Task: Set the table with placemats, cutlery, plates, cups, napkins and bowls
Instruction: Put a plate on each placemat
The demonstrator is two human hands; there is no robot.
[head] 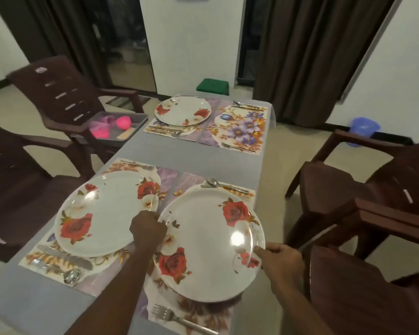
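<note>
Both hands, left (148,229) and right (278,258), grip one rose plate (208,247); tray (140,120) holds pink cups (124,123).

The room is dim and warm-toned. Overhead light throws white glare on the plate (211,245) just left of my right hand (279,261) and a fainter spot on the one beyond my left hand (148,229). Everything looks soft; the chairs at the edges bend and smear.

four placemats on the counter (198,160), two near, two far. plates sit on near left mat (107,212), near right mat (211,243) and far left mat (182,110); far right mat (240,128) only has cutlery along its edges.
</note>
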